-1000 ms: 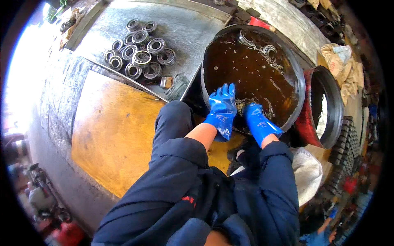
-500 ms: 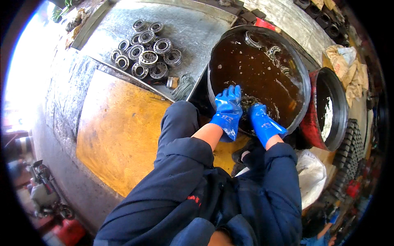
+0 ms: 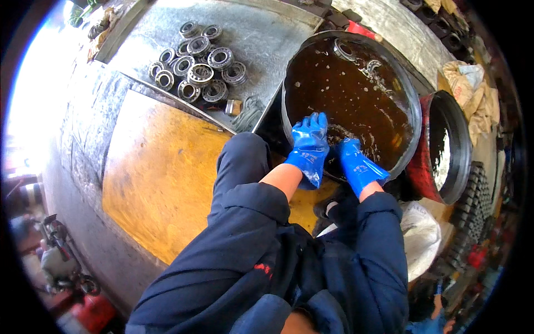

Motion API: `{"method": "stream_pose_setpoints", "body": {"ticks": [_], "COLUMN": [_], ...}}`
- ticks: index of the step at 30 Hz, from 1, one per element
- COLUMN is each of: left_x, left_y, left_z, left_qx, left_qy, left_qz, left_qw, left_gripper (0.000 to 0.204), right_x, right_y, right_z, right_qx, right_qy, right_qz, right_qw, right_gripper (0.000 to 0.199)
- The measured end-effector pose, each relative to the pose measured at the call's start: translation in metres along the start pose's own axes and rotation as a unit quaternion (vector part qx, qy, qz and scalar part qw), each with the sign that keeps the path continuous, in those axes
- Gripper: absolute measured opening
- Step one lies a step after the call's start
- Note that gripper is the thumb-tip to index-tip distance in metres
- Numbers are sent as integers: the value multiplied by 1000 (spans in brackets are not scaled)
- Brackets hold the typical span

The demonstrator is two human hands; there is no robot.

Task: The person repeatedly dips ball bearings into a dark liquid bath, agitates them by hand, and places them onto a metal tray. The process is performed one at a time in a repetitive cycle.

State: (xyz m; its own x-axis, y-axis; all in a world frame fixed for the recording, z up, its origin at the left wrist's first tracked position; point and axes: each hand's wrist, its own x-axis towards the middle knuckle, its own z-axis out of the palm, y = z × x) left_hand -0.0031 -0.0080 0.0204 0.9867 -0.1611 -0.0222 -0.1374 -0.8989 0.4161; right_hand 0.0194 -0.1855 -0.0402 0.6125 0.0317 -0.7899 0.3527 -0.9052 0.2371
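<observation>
Both my hands wear blue rubber gloves and reach into the near side of a wide round drum (image 3: 416,131) of brown, murky liquid. My left hand (image 3: 310,136) has its fingers bent down side by side, closed over something I cannot make out. Close by on its right, my right hand (image 3: 351,156) points down into the liquid, its fingers hidden. Foam (image 3: 337,133) floats between the hands. Near the far side a bearing ring (image 3: 344,50) shows in the liquid, and a second ring-shaped part (image 3: 371,68) lies to its right.
Several steel roller bearings (image 3: 200,73) are heaped on a metal tray (image 3: 261,39) at the far left. A brush (image 3: 233,107) and a grey-green cloth (image 3: 250,113) lie at its near corner. Right of the drum stands a red barrel (image 3: 421,178). A yellow board (image 3: 161,178) lies at left.
The foam between my hands has spread and swirled across the liquid, and the dark shape seen there is no longer visible. Both hands have hardly moved.
</observation>
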Motion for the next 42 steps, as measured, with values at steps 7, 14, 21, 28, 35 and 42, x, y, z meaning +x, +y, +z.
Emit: {"method": "stream_pose_setpoints", "body": {"ticks": [7, 14, 21, 28, 35, 42], "left_x": [-4, 6, 9, 2, 7, 4], "left_y": [-10, 28, -4, -3, -6, -1], "left_z": [7, 18, -8, 18, 8, 9], "left_qx": [27, 13, 12, 53, 23, 46], "left_qy": [60, 108, -63, 33, -9, -34], "left_qz": [10, 75, 4, 42, 38, 22], "left_qw": [998, 991, 998, 997, 999, 998], "left_gripper": [67, 66, 66, 64, 70, 70], "right_x": [-30, 45, -29, -2, -12, -2], "right_y": [9, 54, 13, -10, 13, 0], "right_z": [34, 70, 21, -11, 27, 5], "right_qx": [523, 236, 203, 180, 197, 293], "right_qy": [236, 65, 156, 23, 109, 93], "right_qz": [14, 109, 26, 79, 51, 124], "right_qw": [819, 963, 966, 980, 973, 943], "right_gripper": [45, 39, 32, 38, 46, 40]}}
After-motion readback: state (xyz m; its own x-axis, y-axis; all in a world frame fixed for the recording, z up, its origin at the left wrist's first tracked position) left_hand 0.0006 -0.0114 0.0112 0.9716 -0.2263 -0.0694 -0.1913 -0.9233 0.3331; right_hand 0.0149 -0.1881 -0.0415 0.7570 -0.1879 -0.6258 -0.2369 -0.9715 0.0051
